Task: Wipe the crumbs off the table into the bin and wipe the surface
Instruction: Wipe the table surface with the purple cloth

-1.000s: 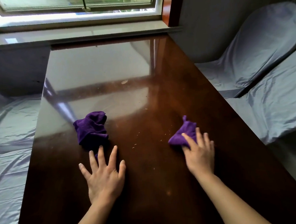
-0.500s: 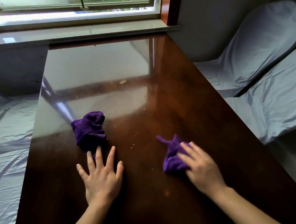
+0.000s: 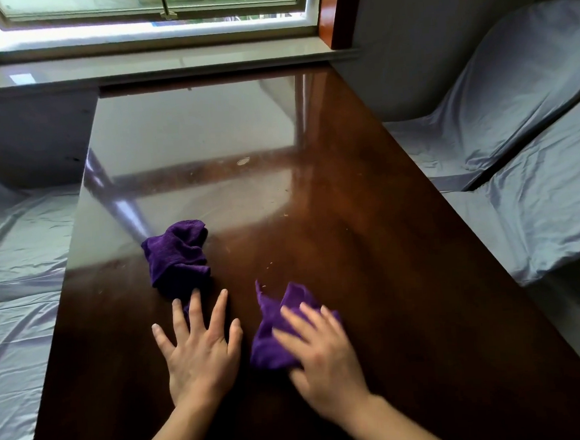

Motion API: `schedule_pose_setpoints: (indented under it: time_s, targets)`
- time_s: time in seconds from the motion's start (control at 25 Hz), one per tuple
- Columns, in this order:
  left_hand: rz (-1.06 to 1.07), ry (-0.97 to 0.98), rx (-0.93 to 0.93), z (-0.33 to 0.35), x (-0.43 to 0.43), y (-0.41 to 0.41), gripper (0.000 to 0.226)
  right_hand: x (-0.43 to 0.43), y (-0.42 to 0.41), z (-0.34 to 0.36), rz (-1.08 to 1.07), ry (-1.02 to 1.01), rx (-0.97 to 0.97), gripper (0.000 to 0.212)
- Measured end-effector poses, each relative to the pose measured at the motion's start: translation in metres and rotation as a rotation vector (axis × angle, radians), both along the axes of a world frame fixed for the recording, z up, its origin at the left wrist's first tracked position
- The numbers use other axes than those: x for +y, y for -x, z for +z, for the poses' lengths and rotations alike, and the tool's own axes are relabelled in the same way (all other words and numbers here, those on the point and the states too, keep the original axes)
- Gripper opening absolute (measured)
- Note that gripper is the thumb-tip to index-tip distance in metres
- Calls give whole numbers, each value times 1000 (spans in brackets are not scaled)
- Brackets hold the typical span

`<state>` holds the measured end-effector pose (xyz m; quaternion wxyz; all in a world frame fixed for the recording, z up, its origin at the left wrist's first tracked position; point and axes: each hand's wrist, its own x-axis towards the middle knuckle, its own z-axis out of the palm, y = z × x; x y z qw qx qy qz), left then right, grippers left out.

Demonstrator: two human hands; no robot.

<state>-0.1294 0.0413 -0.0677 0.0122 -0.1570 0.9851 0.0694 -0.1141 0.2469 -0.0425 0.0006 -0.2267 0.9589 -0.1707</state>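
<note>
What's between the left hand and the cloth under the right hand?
Head view: only a narrow bare strip of table separates left hand from cloth.

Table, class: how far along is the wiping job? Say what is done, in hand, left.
Done: nothing I can confirm. In hand: the right hand presses a purple cloth on the table; the left hand lies flat. Left: crumbs lie ahead of the cloth, a flake farther off, a second cloth lies bunched, and no bin shows.

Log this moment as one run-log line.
step: wipe | right hand presses purple cloth | left hand flat on table | bunched cloth idle | crumbs on table
</note>
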Motion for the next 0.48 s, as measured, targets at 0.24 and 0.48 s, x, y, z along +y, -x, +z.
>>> schedule_pose_setpoints:
  time_s: [0.24,0.48]
  targets:
    - [0,4,12,-1,0,-1,59,80,13,-1,31,-122,86,53]
    - [3,20,14,0,1,-1,60,76,125,0,-611,-13,5,48]
